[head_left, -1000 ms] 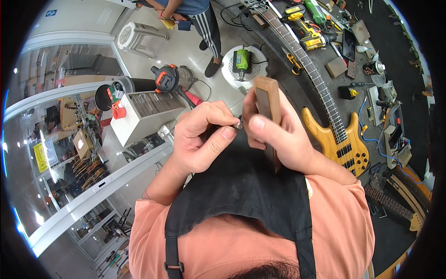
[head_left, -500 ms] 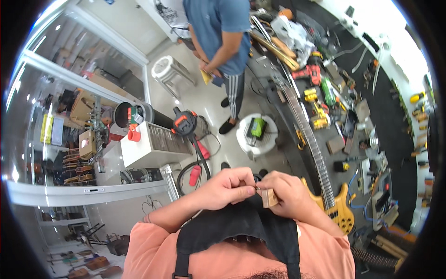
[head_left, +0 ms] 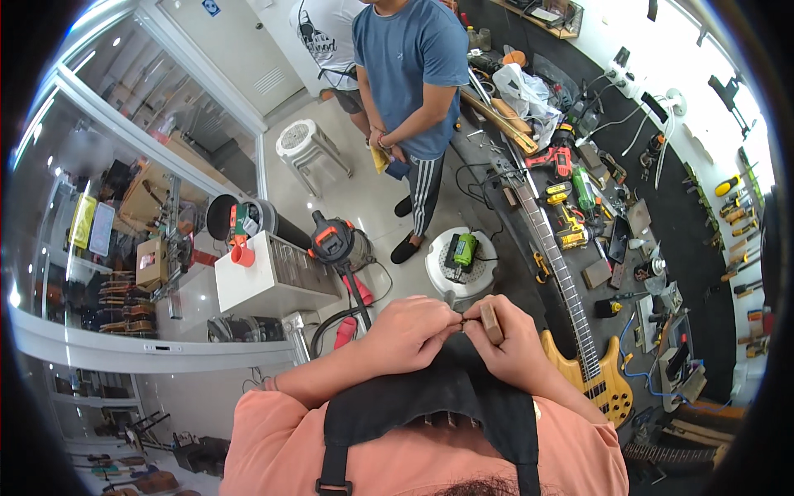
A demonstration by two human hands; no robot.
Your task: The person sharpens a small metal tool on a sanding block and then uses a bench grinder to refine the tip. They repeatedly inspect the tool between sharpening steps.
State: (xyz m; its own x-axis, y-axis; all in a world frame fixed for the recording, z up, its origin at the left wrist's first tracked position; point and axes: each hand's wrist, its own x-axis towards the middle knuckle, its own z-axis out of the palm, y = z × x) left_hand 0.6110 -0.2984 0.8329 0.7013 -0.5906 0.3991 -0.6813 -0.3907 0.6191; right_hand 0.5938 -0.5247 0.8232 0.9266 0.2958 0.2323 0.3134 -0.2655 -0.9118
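Note:
My left hand (head_left: 418,331) is pinched, its fingertips meeting those of my right hand (head_left: 509,351) in front of the black apron (head_left: 397,401); whatever is between them is too small to name. A brown wooden block (head_left: 491,321) is gripped in my right hand, its end standing up beside my index finger. Just beyond my right forearm lies a natural-wood electric bass (head_left: 612,393), its long fretted neck running away along the bench.
Two co-workers, one in a blue T-shirt (head_left: 405,74), another in white (head_left: 322,45), stand ahead by a white stool (head_left: 302,136). A green tool (head_left: 465,250) sits on another stool. A vacuum (head_left: 331,241), cabinet (head_left: 248,281) and cluttered bench (head_left: 571,248) surround me.
The view has tilted up, bringing more of both co-workers in and my hands lower in the picture. My hands have drawn together, and the wooden block is turned differently.

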